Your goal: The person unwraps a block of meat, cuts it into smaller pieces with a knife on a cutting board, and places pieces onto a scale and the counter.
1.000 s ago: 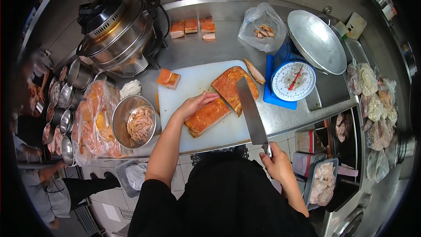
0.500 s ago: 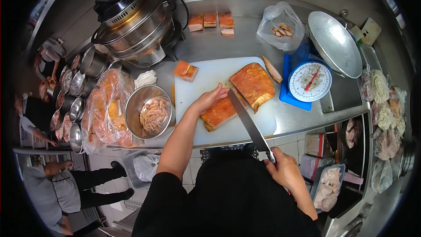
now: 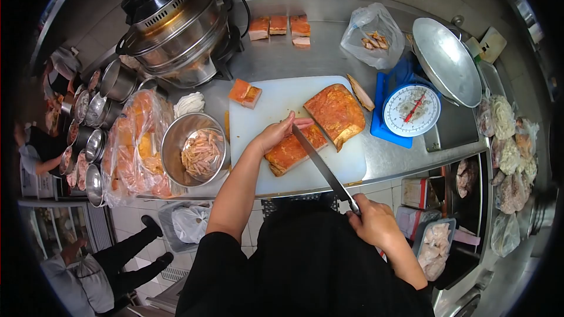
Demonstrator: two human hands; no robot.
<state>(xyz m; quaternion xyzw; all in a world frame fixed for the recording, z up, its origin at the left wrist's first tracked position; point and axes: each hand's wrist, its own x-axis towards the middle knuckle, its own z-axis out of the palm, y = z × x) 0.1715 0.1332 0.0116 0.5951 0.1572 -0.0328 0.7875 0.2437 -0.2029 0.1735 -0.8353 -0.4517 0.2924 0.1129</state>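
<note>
Our left arm reaches out over the near edge of the board (image 3: pixel 258 179) and leans a bit to the right. Our left hand (image 3: pixel 275 136) rests on the small slab (image 3: pixel 288 154), at its far side. The fingers are long and close together, with the thumb up a little, and they press on the meat and do not wrap around it. We cannot see all the fingertips well.

Our right arm is bent low, close to our body. Our right hand (image 3: pixel 374 221) is curled tight around the handle of the knife (image 3: pixel 324 171). The blade slants up and to the left, over the small slab, and its tip is just beside our left fingers. We cannot tell if the blade touches the meat.

The small slab lies on the board. The big slab (image 3: pixel 335 115) is just beside it, to the right. A chunk (image 3: pixel 244 93) sits at the board's far left corner. The bowl (image 3: pixel 174 139) of strips (image 3: pixel 202 154) is to the left, and the scale (image 3: pixel 411 111) is to the right.
</note>
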